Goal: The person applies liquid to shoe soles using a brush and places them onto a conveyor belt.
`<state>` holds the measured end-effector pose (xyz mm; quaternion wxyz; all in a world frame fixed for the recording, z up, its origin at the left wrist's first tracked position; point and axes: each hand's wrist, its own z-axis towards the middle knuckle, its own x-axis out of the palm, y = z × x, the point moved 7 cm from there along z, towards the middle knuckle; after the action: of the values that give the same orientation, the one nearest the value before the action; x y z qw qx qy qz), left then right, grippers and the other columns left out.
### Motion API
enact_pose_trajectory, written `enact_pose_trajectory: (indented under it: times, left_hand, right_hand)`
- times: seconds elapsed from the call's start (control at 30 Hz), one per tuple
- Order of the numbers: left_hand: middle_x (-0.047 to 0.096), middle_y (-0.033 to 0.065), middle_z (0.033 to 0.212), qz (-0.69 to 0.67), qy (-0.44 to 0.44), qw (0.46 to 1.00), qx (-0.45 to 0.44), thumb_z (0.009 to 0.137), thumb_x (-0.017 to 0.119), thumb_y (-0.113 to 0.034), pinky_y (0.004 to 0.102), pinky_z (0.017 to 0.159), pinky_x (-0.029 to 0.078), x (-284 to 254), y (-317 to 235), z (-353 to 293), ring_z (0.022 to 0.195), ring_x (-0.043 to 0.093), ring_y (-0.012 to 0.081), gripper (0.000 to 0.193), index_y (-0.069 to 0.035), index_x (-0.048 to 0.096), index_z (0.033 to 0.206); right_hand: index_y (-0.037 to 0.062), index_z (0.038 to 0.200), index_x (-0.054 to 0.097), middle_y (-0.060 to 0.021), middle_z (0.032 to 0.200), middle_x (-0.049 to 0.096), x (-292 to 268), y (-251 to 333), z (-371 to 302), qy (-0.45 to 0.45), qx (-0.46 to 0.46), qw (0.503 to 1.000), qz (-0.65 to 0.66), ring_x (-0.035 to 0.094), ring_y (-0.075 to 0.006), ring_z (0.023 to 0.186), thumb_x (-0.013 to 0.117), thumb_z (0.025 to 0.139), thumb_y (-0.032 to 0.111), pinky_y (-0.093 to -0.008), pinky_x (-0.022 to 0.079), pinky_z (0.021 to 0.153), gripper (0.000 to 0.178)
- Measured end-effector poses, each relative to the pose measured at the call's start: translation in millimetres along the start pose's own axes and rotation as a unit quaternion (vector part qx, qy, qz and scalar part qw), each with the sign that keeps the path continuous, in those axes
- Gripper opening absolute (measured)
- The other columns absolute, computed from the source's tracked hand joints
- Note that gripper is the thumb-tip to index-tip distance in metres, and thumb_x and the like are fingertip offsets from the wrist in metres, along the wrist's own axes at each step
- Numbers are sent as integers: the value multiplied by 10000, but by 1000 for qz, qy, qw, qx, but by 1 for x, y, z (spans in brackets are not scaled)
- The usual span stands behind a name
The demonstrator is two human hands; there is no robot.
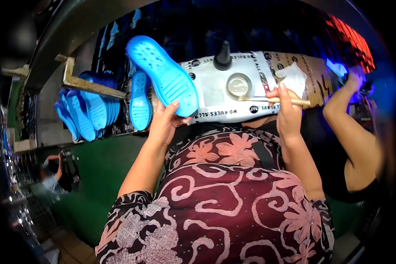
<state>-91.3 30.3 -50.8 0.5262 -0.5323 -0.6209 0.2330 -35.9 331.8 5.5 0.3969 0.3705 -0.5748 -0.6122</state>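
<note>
My left hand [164, 122] grips a bright blue shoe sole [165, 77] by its lower end, thumb on the top face. The sole is tilted up, showing holes and ridges. Held in my right hand [288, 110] is a brush with a pale wooden handle [301, 102]; its tip points left, by the lower rim of a small round dish [239, 86]. I cannot tell whether the tip touches the dish. A black cone-shaped bottle [223, 57] stands upright behind the dish, on a white printed plastic sheet [211, 86].
Another blue sole [140, 101] lies left of my left hand. Several more soles [94, 103] lean together beyond a worn metal bar [92, 86]. A crumpled white piece [292, 78] rests on brown cardboard [314, 66]. A co-worker's arm [352, 127] is close on the right.
</note>
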Motion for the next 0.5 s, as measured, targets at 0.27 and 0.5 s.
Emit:
enact_pose_trajectory:
  times: [0.27, 0.5]
  left_hand:
    - [569, 125, 1072, 183, 11, 963, 198, 857, 568, -37, 280, 720, 514, 62, -35, -7, 870, 608, 173, 415, -6, 378, 1226]
    - [553, 100, 1096, 218, 26, 938, 270, 839, 577, -11, 287, 876, 434, 74, -37, -14, 983, 553, 155, 416, 1, 407, 1219]
  right_hand:
    - [63, 644, 655, -47, 592, 584, 52, 78, -19, 116, -299, 936, -143, 529, -196, 607, 562, 877, 148, -359, 412, 769, 265]
    - [75, 619, 645, -30, 589, 584, 65, 76, -27, 132, -369, 895, -214, 501, -211, 574, 576, 855, 132, -339, 391, 712, 252]
